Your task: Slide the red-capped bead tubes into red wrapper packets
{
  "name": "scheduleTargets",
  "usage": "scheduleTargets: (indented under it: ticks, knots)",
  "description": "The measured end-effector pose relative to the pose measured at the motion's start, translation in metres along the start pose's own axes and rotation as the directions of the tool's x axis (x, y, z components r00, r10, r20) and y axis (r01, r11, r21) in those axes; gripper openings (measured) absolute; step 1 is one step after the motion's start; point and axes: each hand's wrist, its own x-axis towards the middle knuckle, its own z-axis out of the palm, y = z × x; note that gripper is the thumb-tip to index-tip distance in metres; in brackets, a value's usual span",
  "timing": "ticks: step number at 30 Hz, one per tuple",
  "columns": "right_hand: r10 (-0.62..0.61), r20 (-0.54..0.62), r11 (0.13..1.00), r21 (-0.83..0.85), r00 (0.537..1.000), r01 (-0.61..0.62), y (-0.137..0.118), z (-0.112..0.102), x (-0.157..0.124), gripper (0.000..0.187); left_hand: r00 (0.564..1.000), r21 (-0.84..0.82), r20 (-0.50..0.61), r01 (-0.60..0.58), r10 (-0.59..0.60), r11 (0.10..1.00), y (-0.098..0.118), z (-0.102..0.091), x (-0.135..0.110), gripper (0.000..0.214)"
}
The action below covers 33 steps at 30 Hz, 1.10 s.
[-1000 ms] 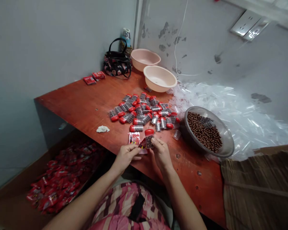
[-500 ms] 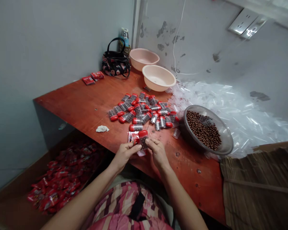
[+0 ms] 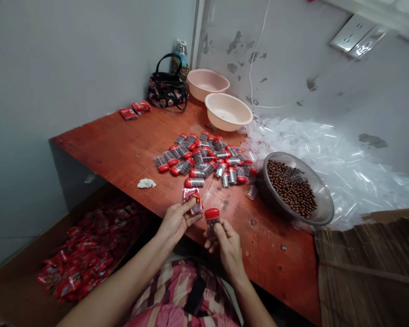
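My left hand pinches a small red printed packet above the front edge of the red-brown table. A little to its right and nearer to me, my right hand grips a clear capsule-shaped container with a red cap, held upright. The two hands are apart. Just beyond them lies a heap of several filled red-capped containers. To the right stands a grey bowl holding brown round candies.
Two pink basins and a dark floral handbag stand at the back. A pile of clear empty tubes covers the right side. A box of red packets sits low left. Stacked cardboard lies at right. A white scrap rests on the table.
The hands have separated: my right hand drew the red-capped container back toward me, while my left hand kept the red packet near the table edge.
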Motion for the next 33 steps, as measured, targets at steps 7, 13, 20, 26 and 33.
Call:
scheduleTargets:
  ticks: [7, 13, 20, 26, 33]
  knots:
    - [-0.088, -0.051, 0.965, -0.252, 0.995, 0.073, 0.009, 0.011, -0.001, 0.026, 1.000, -0.099, -0.003, -0.001, 0.001, 0.995, -0.006, 0.008, -0.003, 0.007]
    - [-0.152, -0.094, 0.928, -0.358, 0.984, 0.109, 0.014, 0.009, 0.002, 0.025, 0.999, -0.064, 0.029, -0.014, 0.016, 0.998, -0.007, 0.010, -0.006, 0.009]
    - [-0.149, -0.143, 0.981, -0.147, 0.978, 0.128, 0.007, 0.001, 0.005, 0.020, 0.998, 0.058, -0.002, -0.057, 0.057, 0.997, -0.008, 0.009, -0.005, 0.015]
    - [-0.251, -0.100, 0.967, -0.075, 0.963, 0.244, -0.035, -0.021, 0.040, 0.019, 0.987, 0.465, 0.141, -0.141, 0.084, 0.874, -0.011, 0.006, -0.006, 0.024]
    - [-0.296, 0.216, 0.847, -0.391, 0.930, 0.360, -0.058, -0.017, 0.060, 0.010, 0.886, 0.780, 0.421, -0.462, 0.192, 0.423, -0.007, 0.009, -0.011, 0.027]
